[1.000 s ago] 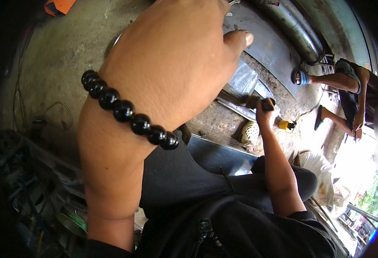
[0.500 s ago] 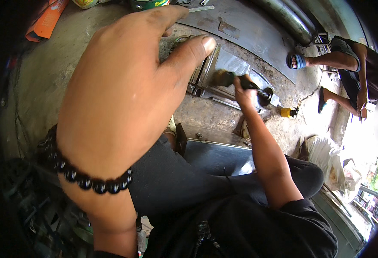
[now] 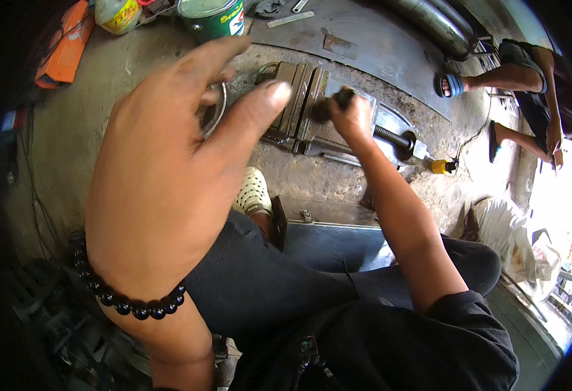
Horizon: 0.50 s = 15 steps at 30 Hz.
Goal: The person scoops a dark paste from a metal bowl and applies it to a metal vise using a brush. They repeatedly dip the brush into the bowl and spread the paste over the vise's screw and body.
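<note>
Close to the camera, my left hand [image 3: 159, 169] is raised with a black bead bracelet [image 3: 136, 307] at its wrist. Its thumb is spread away from the bent fingers. A thin curved wire [image 3: 218, 112] shows in that gap; whether the hand touches it I cannot tell. Farther off, my right hand [image 3: 356, 118] is closed round what looks like a dark brush [image 3: 323, 111], blurred, over the top of a metal bench vise [image 3: 290, 98]. The vise lies on the floor, its threaded screw [image 3: 393, 135] pointing right. Most of the brush handle is hidden in my fist.
Behind the vise lies a flat metal sheet [image 3: 390, 58]. A green bucket [image 3: 213, 18], a plastic jar [image 3: 115, 14] and an orange case [image 3: 66, 49] stand at the far left. A yellow object [image 3: 440, 167] sits right of the vise. Another person's sandalled foot [image 3: 452, 85] rests far right.
My left hand has moved left and slightly down, uncovering more of the vise and bucket. My right hand has moved up and left with the brush across the vise.
</note>
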Each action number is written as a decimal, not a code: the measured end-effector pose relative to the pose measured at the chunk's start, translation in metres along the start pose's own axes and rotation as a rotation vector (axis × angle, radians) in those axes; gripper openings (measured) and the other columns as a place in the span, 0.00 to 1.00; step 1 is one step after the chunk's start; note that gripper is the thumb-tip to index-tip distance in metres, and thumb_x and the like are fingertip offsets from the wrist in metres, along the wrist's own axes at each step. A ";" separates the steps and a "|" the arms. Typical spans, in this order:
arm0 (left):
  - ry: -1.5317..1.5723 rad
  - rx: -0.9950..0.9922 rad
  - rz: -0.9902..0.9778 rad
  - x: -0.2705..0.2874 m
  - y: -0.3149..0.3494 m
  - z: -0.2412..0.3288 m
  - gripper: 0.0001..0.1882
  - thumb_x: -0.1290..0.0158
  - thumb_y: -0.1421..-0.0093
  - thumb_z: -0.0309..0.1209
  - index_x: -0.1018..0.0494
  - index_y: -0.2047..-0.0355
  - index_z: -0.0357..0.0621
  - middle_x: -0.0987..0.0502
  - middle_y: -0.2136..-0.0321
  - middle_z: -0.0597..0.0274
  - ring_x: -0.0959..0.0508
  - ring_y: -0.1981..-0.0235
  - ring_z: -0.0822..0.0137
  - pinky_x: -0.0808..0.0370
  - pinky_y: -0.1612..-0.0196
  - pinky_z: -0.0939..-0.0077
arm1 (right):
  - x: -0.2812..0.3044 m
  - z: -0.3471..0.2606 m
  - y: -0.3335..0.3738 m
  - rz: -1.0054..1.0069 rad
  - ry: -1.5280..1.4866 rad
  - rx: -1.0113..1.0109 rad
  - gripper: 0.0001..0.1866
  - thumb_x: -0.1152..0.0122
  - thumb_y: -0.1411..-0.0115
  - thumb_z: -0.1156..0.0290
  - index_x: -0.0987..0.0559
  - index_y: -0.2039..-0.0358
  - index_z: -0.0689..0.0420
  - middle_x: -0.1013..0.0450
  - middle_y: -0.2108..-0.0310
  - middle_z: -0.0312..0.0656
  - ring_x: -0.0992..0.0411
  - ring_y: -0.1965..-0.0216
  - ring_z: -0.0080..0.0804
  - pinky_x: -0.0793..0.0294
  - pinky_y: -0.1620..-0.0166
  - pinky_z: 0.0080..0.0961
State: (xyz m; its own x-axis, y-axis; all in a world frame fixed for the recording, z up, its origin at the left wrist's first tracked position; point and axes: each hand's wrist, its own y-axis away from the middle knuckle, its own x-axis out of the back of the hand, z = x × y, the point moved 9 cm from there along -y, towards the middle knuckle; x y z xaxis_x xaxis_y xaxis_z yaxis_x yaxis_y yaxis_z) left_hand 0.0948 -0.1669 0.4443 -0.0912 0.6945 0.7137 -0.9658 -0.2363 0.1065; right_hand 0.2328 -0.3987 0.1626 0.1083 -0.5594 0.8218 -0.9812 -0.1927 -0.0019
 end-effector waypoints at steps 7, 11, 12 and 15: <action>0.061 -0.030 -0.028 -0.006 0.000 -0.001 0.27 0.43 0.36 0.38 0.31 0.41 0.37 0.24 0.53 0.47 0.23 0.53 0.64 0.25 0.49 0.72 | 0.015 0.033 0.001 0.094 -0.248 -0.027 0.12 0.36 0.41 0.65 0.24 0.71 0.61 0.27 0.80 0.49 0.30 0.78 0.34 0.30 0.71 0.34; 0.045 -0.064 -0.013 -0.005 0.003 -0.002 0.26 0.43 0.36 0.37 0.31 0.40 0.37 0.24 0.52 0.47 0.23 0.53 0.65 0.25 0.49 0.73 | 0.072 0.113 0.038 0.130 -0.159 -0.071 0.13 0.35 0.39 0.62 0.22 0.69 0.60 0.24 0.78 0.45 0.29 0.76 0.28 0.28 0.69 0.31; 0.063 -0.067 -0.014 -0.005 0.003 -0.003 0.26 0.43 0.36 0.36 0.31 0.40 0.37 0.24 0.51 0.47 0.23 0.52 0.65 0.25 0.49 0.73 | 0.082 0.127 0.039 0.133 -0.172 -0.070 0.12 0.35 0.40 0.64 0.22 0.70 0.60 0.24 0.78 0.46 0.29 0.77 0.30 0.28 0.70 0.32; 0.064 -0.066 -0.013 -0.006 0.003 -0.002 0.26 0.43 0.36 0.36 0.31 0.40 0.37 0.24 0.51 0.47 0.23 0.52 0.65 0.26 0.49 0.73 | 0.106 0.151 0.041 0.163 -0.012 -0.113 0.10 0.35 0.42 0.66 0.22 0.71 0.60 0.24 0.77 0.47 0.27 0.76 0.32 0.28 0.69 0.32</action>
State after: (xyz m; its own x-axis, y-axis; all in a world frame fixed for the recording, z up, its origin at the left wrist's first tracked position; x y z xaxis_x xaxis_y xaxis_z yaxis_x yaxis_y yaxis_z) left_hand 0.0922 -0.1703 0.4385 -0.0921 0.7395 0.6668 -0.9806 -0.1837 0.0682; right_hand 0.2281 -0.5873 0.1635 -0.0519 -0.5858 0.8088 -0.9975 -0.0080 -0.0698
